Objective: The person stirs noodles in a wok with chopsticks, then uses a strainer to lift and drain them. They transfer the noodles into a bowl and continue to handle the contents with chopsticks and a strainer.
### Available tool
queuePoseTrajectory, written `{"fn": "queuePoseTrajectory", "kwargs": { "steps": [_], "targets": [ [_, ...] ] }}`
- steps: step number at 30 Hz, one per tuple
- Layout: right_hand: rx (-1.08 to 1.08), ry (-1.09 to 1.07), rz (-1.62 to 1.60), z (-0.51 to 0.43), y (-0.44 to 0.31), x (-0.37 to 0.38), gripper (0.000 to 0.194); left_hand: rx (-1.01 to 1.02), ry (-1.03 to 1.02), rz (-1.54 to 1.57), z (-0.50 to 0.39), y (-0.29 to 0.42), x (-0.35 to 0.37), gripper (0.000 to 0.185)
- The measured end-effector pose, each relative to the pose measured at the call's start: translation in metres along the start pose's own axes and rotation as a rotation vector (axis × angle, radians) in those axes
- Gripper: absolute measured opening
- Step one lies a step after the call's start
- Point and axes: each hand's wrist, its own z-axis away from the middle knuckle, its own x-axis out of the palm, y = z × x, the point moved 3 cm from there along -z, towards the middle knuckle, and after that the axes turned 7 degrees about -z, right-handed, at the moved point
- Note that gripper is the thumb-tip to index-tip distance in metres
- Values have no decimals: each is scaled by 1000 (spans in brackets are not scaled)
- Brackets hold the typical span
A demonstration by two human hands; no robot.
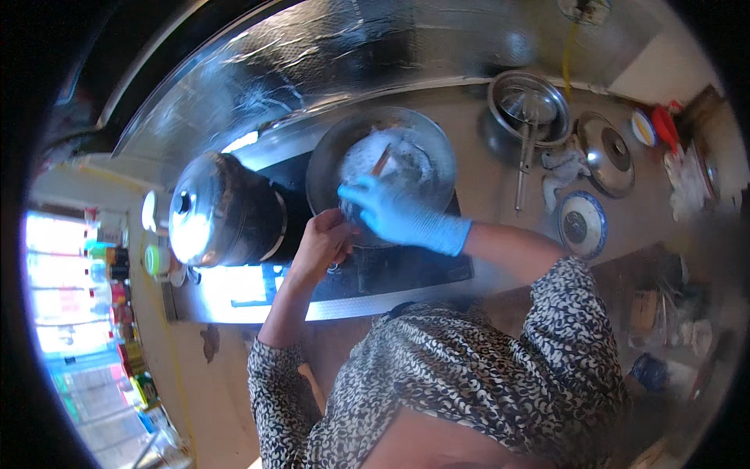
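Observation:
A large metal wok (328, 146) with foamy, whitish liquid (375, 152) in it sits on a black gas stove (381, 272). My right hand (404, 214), in a light blue glove, reaches over the near side of the wok. A brown wooden stick or handle (382, 159) rises beside its fingers; I cannot tell whether the hand grips it. At the wok's near left rim is my bare left hand (328, 240), its fingers bent close to the gloved fingertips. What lies between the two hands is hidden.
A tall lidded metal pot (222, 211) stands left of the wok. To the right are a steel basin (498, 111) with a strainer and whisk, a metal lid (606, 153), a cloth (559, 170) and a blue-rimmed bowl (583, 225). Foil (281, 58) lines the back wall. Bottles (117, 272) stand at the window.

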Motion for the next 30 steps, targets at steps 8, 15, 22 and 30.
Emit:
{"fn": "queuePoseTrajectory", "kwargs": {
  "steps": [8,15,22,30],
  "targets": [
    [78,169,285,-3,60,-5,35,-27,77,2,38,10,4,35],
    [244,170,227,-4,115,-9,28,-61,185,-70,76,10,-10,36],
    [298,154,-412,15,19,3,45,96,277,-94,43,9,36,37],
    [588,567,-713,41,46,-71,36,370,-20,-70,3,58,106,44]
  ]
}}
